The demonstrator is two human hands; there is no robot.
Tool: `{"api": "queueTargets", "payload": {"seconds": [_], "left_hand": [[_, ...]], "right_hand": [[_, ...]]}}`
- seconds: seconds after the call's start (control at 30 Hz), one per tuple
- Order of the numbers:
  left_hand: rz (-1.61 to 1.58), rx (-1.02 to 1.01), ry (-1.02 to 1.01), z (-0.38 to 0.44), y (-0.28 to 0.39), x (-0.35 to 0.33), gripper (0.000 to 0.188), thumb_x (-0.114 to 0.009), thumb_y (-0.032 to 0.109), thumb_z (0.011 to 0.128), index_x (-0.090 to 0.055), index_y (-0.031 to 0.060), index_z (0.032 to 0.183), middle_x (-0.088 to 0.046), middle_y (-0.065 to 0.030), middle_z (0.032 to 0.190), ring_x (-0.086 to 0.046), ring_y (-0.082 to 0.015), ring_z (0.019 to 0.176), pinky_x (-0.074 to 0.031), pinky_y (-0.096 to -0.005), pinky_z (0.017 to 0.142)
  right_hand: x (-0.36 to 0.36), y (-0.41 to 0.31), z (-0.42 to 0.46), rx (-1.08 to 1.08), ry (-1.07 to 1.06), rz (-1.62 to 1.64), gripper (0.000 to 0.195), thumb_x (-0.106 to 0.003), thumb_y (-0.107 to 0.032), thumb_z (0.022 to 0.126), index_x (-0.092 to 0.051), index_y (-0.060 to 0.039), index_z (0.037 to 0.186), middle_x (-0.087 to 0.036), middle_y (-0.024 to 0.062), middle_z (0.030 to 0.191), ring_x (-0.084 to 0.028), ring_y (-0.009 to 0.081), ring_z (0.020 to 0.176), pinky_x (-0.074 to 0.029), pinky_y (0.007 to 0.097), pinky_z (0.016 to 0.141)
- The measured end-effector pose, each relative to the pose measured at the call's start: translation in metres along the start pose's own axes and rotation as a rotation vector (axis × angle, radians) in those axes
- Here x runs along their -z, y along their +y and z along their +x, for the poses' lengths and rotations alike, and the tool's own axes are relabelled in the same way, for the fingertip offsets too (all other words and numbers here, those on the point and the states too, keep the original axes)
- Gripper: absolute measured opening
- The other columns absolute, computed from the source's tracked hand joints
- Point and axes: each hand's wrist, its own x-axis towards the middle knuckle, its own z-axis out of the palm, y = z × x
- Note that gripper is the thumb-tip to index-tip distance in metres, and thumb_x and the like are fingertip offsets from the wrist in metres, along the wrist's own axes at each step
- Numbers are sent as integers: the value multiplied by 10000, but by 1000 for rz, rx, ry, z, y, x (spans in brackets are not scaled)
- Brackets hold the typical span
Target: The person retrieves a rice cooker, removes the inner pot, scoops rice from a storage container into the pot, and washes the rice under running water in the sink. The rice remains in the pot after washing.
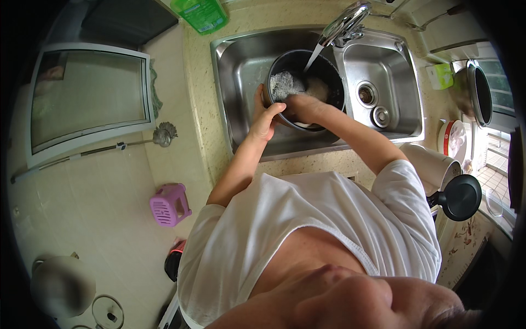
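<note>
A dark round cooking pot (pixel 339 78) sits in the left, larger basin of the stainless steel sink (pixel 246 57), tilted slightly. White rice grains (pixel 283 84) show inside it, with cloudy water at the right. From the chrome faucet (pixel 345 24), a stream of water (pixel 314 57) runs into the pot. My left hand (pixel 265 117) grips the pot's near left rim, thumb on top and fingers along the outer wall. My right hand (pixel 304 107) reaches inside over the near rim; its fingers are blurred and partly hidden, so whether it holds rice is unclear.
The smaller right basin (pixel 353 57) has a drain and a loose metal strainer (pixel 381 117). A green pouch (pixel 201 16) lies behind the sink at left. At right are a green and white pack (pixel 440 76), a metal pot (pixel 466 92) and a black pan (pixel 462 197).
</note>
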Motion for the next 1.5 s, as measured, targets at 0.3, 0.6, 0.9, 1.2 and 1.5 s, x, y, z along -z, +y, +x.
{"api": "queueTargets", "payload": {"seconds": [0.3, 0.6, 0.9, 1.2, 1.5], "left_hand": [[-39, 30, 69, -1, -5, -8, 986, -670, 130, 649, -17, 145, 1389, -315, -165, 1273, -416, -298, 1110, -447, -444, 840], [-89, 74, -43, 0, -14, -5, 933, -656, 139, 668, -50, 157, 1378, -343, -128, 1246, -439, -251, 1073, -473, -416, 813], [-65, -27, 51, -3, -13, 7, 951, -658, 113, 665, -36, 126, 1383, -311, -134, 1277, -394, -268, 1127, -418, -429, 894], [-69, 37, 17, -13, -12, 6, 952, -648, 148, 670, -23, 146, 1387, -321, -137, 1259, -426, -260, 1083, -498, -389, 752], [-103, -8, 10, -9, -10, 10, 972, -667, 131, 654, -24, 144, 1383, -348, -149, 1236, -438, -261, 1076, -509, -408, 754]], "right_hand": [[-44, 27, 26, -8, -52, 51, 325, -503, -215, 815, -576, -85, 1104, -563, 180, 1107, -549, 311, 1019, -437, 390, 848], [-13, 16, 50, 130, 192, -137, 295, -581, -277, 747, -592, -46, 931, -568, 199, 968, -534, 346, 944, -434, 399, 828], [8, 4, -4, -43, -336, -495, 402, -626, -298, 763, -574, -52, 1077, -507, 180, 1133, -552, 358, 988, -457, 396, 841], [32, -2, 19, -189, 153, -1, 363, -460, -389, 841, -637, -94, 957, -614, 180, 837, -590, 360, 771, -473, 416, 702], [22, -12, -21, 94, -53, -341, 279, -672, -214, 698, -628, -131, 960, -548, 124, 1062, -506, 288, 1005, -440, 366, 845]]}}
